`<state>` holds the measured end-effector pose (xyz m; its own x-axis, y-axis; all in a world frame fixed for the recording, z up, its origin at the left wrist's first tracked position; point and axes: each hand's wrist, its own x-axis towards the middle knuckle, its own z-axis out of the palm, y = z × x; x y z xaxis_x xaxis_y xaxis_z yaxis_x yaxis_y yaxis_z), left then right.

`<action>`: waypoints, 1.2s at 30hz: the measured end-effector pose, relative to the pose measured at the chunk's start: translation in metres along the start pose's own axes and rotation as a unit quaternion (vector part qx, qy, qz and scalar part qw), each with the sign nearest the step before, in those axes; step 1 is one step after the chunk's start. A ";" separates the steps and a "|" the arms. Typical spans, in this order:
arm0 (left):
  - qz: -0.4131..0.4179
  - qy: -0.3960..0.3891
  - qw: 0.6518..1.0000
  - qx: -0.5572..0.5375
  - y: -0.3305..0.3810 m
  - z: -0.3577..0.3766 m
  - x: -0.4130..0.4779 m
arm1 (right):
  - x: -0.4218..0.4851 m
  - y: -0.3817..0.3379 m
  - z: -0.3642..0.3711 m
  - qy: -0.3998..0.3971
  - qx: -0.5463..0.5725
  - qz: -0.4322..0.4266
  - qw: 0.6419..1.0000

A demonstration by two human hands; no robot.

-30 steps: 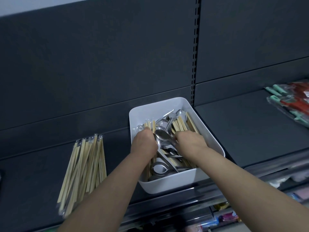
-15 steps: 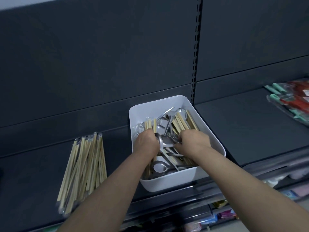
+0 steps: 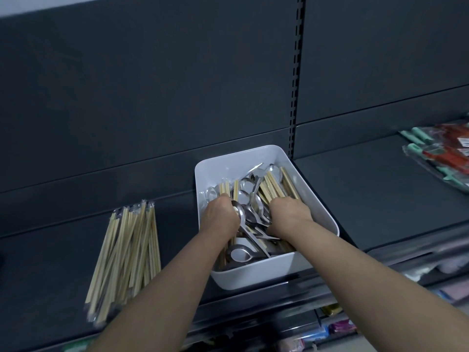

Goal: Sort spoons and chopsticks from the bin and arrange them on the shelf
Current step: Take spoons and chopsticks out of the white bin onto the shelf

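A: Both of the person's hands are down in the white bin [image 3: 256, 154]. The left hand [image 3: 220, 213] is curled round a clutch of loose chopsticks [image 3: 224, 187], which stick out beyond its far side and again on the near side of the fist.

B: And the right hand [image 3: 289, 215]?

A: Its fingers are curled down among the spoons [image 3: 239, 253] and more sticks. Whether it grips anything cannot be told, since the back of the hand covers the fingers.

B: So how should the person handle the pull?

A: Probably draw the sticks out lengthwise, towards the near end. The right hand can press the spoons down so no handle rides up with them. One spoon bowl lies against the left thumb side and looks likely to snag.

B: Where do they go?

A: Left of the bin, on the same shelf [image 3: 368, 199], where the sorted chopsticks [image 3: 127, 250] lie in clear wrappers, fanned slightly. Laying the new ones parallel would keep that pile neat.

B: What else is unclear?

A: The bin's floor is buried. No spoons are seen set out on the shelf. At the far right, packets [image 3: 441, 154] are cut by the frame edge, and the goods on the lower shelf are blurred.
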<state>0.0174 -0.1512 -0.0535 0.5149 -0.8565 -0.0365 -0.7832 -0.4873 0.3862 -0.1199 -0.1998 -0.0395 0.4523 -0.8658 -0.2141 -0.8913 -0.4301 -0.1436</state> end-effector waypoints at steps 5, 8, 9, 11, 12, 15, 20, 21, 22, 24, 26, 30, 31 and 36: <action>0.020 0.005 1.000 -0.018 -0.002 0.000 -0.003 | -0.001 -0.005 0.001 -0.010 -0.028 0.000 1.000; 0.037 0.021 0.998 -0.035 -0.003 0.000 -0.004 | 0.001 -0.001 -0.002 0.008 0.013 0.022 1.000; 0.042 0.032 0.998 -0.045 -0.003 -0.002 -0.003 | 0.003 0.001 -0.004 0.014 0.039 0.038 0.998; 0.045 0.059 0.994 -0.074 -0.003 -0.004 -0.003 | 0.006 0.008 -0.010 0.019 0.097 0.063 0.993; 0.045 0.070 0.993 -0.087 -0.003 -0.005 -0.002 | 0.008 0.012 -0.013 0.020 0.131 0.067 0.989; 0.037 0.075 0.992 -0.091 -0.002 -0.004 0.003 | 0.008 0.020 -0.021 0.033 0.211 0.053 0.976; 0.018 0.039 0.997 -0.070 0.001 0.002 0.010 | 0.005 0.022 -0.020 0.119 0.237 0.034 0.964; 0.014 0.040 0.997 -0.072 0.002 0.003 0.011 | 0.005 0.023 -0.019 0.137 0.242 0.032 0.960; 0.011 0.042 0.996 -0.077 0.003 0.003 0.012 | 0.005 0.024 -0.019 0.156 0.246 0.031 0.956; 0.002 0.044 0.994 -0.101 0.005 0.003 0.015 | 0.007 0.026 -0.021 0.195 0.246 0.031 0.949; -0.011 0.045 0.991 -0.127 0.007 0.001 0.017 | 0.009 0.027 -0.023 0.228 0.234 0.032 0.945; -0.039 0.065 0.986 -0.151 0.008 -0.004 0.020 | 0.006 0.022 -0.025 0.265 0.233 0.008 0.936; -0.044 0.066 0.987 -0.141 0.008 -0.004 0.020 | 0.005 0.021 -0.022 0.255 0.220 0.003 0.942; -0.090 0.041 0.988 -0.119 0.012 0.009 0.022 | 0.003 0.016 -0.010 0.010 0.077 0.025 0.997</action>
<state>0.0161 -0.1772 -0.0579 0.6729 -0.7378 -0.0530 -0.5774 -0.5687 0.5859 -0.1335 -0.2117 -0.0330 0.4047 -0.8910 -0.2056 -0.8968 -0.3428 -0.2797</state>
